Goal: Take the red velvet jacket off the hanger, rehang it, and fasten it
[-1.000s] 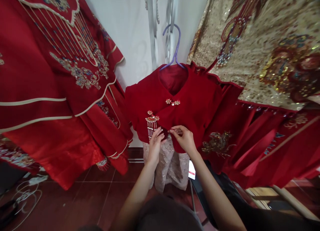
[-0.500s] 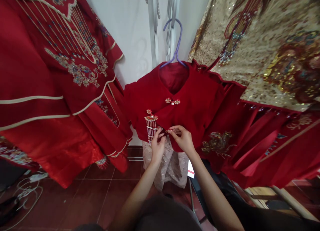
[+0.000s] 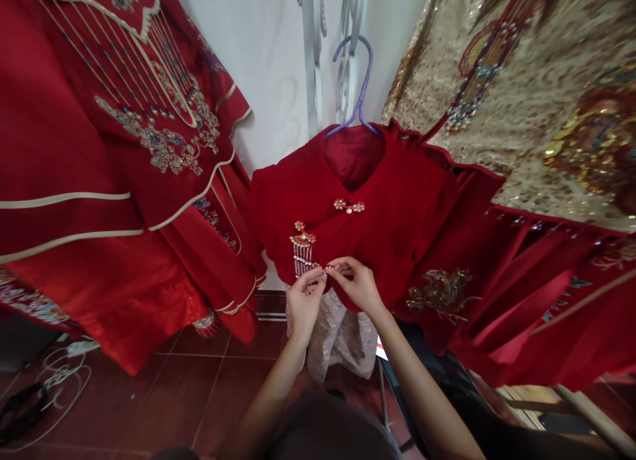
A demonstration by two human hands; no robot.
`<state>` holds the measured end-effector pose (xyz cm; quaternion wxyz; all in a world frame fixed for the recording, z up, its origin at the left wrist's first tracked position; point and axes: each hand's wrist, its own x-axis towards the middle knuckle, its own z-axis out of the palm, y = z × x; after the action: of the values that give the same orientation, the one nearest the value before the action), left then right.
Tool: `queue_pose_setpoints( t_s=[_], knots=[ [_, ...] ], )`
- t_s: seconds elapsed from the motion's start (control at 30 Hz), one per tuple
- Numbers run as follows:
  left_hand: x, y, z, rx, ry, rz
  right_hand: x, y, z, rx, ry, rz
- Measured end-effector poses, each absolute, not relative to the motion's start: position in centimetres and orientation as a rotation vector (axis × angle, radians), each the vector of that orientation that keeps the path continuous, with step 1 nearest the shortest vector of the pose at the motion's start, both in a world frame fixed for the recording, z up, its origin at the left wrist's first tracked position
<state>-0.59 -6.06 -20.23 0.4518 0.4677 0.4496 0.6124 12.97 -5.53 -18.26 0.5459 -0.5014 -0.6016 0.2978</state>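
A dark red short-sleeved jacket (image 3: 377, 238) hangs from a purple hanger (image 3: 358, 105). At its lower front edge my left hand (image 3: 305, 302) pinches one side of a small beaded frog fastener (image 3: 326, 269). My right hand (image 3: 356, 284) pinches the other side, and the fingertips of both hands nearly meet there. Fingers partly hide the fastener, so I cannot tell whether its halves are joined. Higher up, another beaded frog fastener (image 3: 349, 207) lies across the chest. A beaded tassel ornament (image 3: 302, 248) hangs just above my left hand.
Red embroidered garments (image 3: 173, 148) hang at the left, and a gold sequinned garment (image 3: 521, 95) at the right. Below the jacket hangs a pale skirt (image 3: 342, 341). White cables (image 3: 62, 380) lie on the tiled floor (image 3: 163, 400). A dark chair (image 3: 422, 360) stands lower right.
Both hands have come closer together at the fastener and sit slightly lower. My left hand has turned, its fingers now pointing more to the right. The view has shifted slightly.
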Motion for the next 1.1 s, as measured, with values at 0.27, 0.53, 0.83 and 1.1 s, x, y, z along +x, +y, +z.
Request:
queue_pose_setpoints(
  t_s=[0.27,0.53,0.83,1.1],
  knots=[
    [-1.8,-4.7,-20.2,1.263,1.136,1.399,12.5,-5.9,-18.4,-1.188,-1.532,0.562],
    [-2.3,-3.8,-19.1,1.608,1.11,1.336,11.9,-5.7,-19.2,-1.236,-1.466,0.429],
    [-3.7,-4.3,-19.9,1.486,1.277,1.619,14.6,-8.2,-17.0,-1.255,-1.104,0.527],
    [-3.3,-5.1,-19.2,1.891,1.266,1.429,12.8,-8.5,-17.5,-1.276,-1.207,0.591]
  ],
)
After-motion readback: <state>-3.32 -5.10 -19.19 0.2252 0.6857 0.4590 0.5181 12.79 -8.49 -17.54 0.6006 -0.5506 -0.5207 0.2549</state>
